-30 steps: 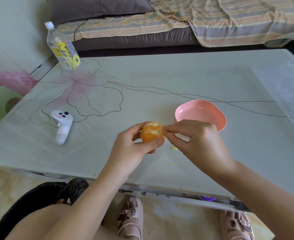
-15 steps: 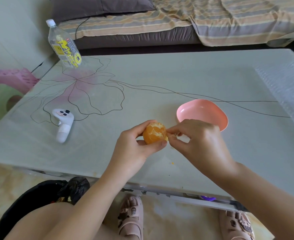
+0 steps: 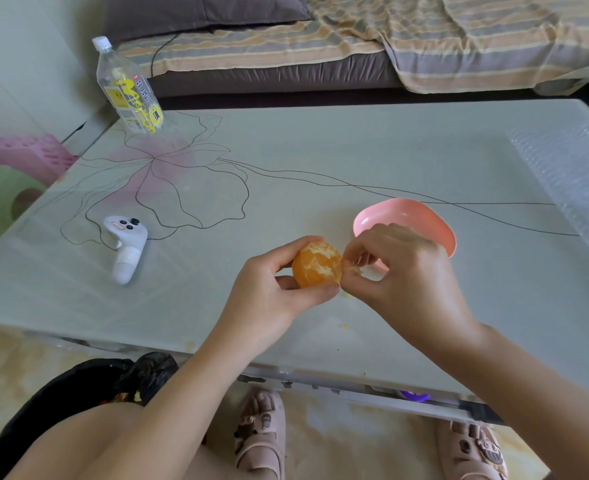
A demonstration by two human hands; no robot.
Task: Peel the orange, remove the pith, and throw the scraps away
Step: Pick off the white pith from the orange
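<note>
My left hand [image 3: 268, 299] grips the peeled orange [image 3: 317, 265] above the table [image 3: 355, 150], pith side facing right so my right hand [image 3: 407, 271] can pinch a pith strand [image 3: 354, 270]; pink bowl [image 3: 435, 220] sits just behind.

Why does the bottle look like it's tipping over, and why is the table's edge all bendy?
Head view: the wide lens bends things near the edges, so the bottle leans and the table curves. Head view, middle: the orange looks sharp and undistorted; the light is soft.
</note>
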